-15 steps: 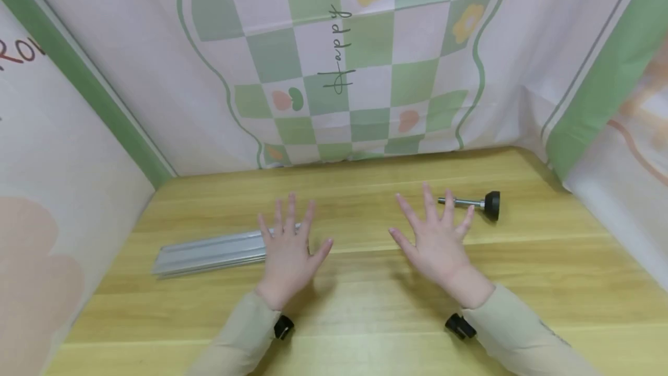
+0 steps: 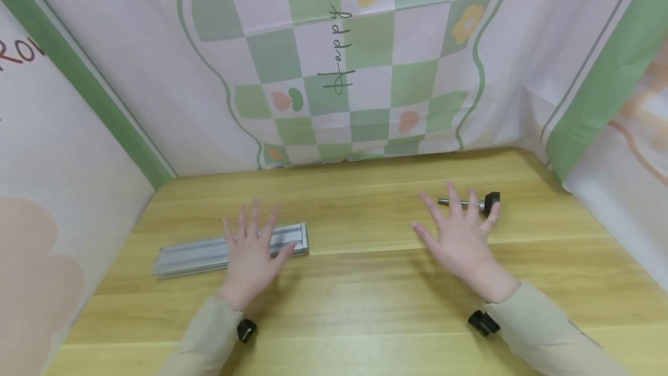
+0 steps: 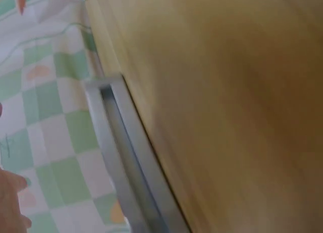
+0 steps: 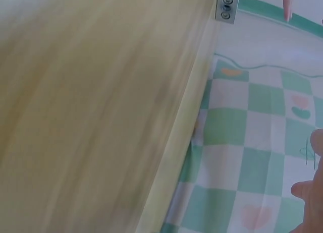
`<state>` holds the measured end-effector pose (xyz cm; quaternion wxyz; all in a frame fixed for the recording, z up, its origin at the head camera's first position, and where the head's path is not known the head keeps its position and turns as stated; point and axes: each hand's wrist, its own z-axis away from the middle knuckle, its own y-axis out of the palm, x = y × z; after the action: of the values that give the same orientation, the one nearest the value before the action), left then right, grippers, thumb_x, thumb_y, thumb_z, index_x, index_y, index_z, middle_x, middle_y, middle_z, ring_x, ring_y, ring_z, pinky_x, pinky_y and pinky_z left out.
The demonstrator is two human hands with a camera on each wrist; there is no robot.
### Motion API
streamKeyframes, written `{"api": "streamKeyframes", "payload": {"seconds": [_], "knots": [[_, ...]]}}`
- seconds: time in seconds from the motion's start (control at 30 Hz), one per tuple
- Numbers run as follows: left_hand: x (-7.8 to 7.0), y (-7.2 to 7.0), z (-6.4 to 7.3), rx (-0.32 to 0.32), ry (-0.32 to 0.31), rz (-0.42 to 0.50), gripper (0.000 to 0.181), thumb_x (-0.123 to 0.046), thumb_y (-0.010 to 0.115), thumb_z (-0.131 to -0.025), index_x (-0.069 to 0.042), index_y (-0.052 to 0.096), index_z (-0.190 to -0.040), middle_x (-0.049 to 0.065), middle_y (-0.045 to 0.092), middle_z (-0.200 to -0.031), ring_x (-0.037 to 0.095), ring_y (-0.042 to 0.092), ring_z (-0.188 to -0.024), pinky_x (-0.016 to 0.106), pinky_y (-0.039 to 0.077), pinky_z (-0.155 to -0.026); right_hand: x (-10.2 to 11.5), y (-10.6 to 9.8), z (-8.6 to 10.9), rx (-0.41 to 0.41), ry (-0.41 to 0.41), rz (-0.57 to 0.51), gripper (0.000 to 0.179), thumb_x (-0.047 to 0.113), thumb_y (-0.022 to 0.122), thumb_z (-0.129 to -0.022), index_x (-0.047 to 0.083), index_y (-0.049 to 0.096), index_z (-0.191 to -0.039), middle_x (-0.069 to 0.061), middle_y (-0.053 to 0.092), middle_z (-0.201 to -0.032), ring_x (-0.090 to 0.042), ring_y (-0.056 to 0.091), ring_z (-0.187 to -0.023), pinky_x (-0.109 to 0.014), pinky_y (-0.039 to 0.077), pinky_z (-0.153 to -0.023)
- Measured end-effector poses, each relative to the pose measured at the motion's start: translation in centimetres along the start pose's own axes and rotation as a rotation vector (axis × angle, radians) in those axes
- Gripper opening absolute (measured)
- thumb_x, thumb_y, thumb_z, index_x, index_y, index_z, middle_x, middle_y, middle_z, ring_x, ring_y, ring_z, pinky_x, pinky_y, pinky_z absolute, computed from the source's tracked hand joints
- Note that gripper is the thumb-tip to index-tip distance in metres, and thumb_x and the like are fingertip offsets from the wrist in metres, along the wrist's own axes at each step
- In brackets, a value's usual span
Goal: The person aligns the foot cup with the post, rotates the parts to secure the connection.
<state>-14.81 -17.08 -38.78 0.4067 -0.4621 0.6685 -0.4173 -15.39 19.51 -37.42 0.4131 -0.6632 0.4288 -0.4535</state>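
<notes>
My left hand [image 2: 251,263] hovers over a silver aluminium profile [image 2: 190,257], its fingers spread and straight. The grooved bar lies on the left of the table, partly covered by the hand; its slot shows in the left wrist view, where the profile [image 3: 123,147] runs beside the table edge. Fingers spread likewise, my right hand [image 2: 464,248] is in front of a levelling foot with a threaded rod and a black base [image 2: 492,199]. Its fingertips hide part of the rod. Neither hand holds anything. The right wrist view catches the profile's end face [image 4: 226,7], with round holes.
Both things lie on a wood-grain table [image 2: 344,306]. A checked white and green curtain [image 2: 365,91] hangs along its far edge, and more cloth closes off the left and right sides. Small black devices [image 2: 246,329] sit at the wrists.
The hands have moved apart: the left one to the left along the profile, uncovering its right end, and the right one to the right, nearer the levelling foot's base.
</notes>
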Motion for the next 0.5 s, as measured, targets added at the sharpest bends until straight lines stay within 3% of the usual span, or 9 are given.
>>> {"api": "streamKeyframes", "payload": {"seconds": [0.27, 0.5], "knots": [[4.0, 0.5, 0.1, 0.064, -0.012, 0.058, 0.078, -0.054, 0.054, -0.089, -0.014, 0.026, -0.15, 0.022, 0.006, -0.156, 0.048, 0.005, -0.141, 0.069, -0.003, -0.109, -1.5, -0.4, 0.2, -0.009, 0.022, -0.009, 0.064, 0.056, 0.033, -0.098, 0.019, 0.027, -0.149, -0.032, 0.005, -0.152, -0.064, -0.001, -0.132, -0.08, -0.015, -0.093], [6.9, 1.2, 0.0, 0.191, -0.036, 0.104, 0.088, -0.062, 0.057, -0.085, -0.017, 0.021, -0.152, 0.025, 0.003, -0.156, 0.051, 0.004, -0.139, 0.071, -0.003, -0.107, -2.8, -0.7, 0.0, -0.034, 0.032, -0.02, 0.063, 0.056, 0.033, -0.098, 0.017, 0.03, -0.147, -0.032, 0.008, -0.151, -0.062, 0.002, -0.132, -0.079, -0.013, -0.094]]}}
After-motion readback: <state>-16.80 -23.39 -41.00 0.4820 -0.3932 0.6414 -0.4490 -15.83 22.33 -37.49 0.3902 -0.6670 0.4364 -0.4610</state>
